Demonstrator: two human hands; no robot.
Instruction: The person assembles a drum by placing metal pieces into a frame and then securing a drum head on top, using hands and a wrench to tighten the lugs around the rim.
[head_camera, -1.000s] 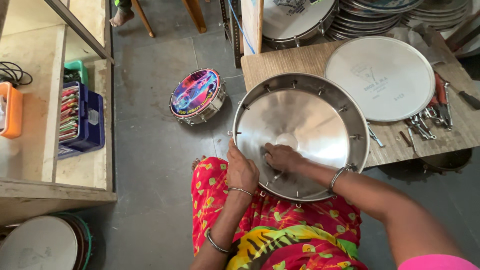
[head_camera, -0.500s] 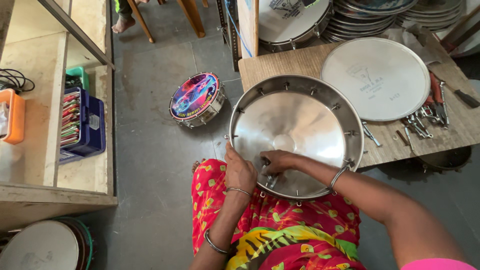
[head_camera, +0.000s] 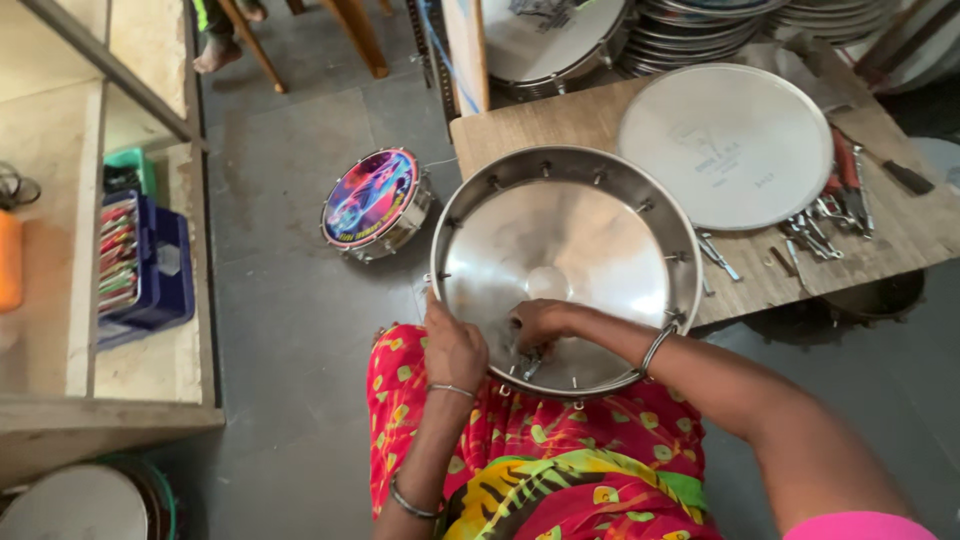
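Steel drum shell (head_camera: 565, 265) resting tilted, open side up, near rim on the lap, far rim against the wooden table (head_camera: 760, 290); propped that way so the inside faces up for work. Left hand (head_camera: 453, 345) on the near-left rim, fingers curled over the edge and clamped on it, steadying the shell against turning. Right hand (head_camera: 540, 325) reached down inside the shell at the near wall, fingers bunched together around something small and metallic; too small to tell exactly what. Bolts spaced around the rim, pointing inward and outward. On the table, far right: round white drumhead (head_camera: 725, 145), flat, just beside the shell; scattered tools (head_camera: 830, 215) near its right edge, within reach. On the floor, left: small colourful drum (head_camera: 375, 203), set apart. Far left: blue crate (head_camera: 140, 265) on a shelf.
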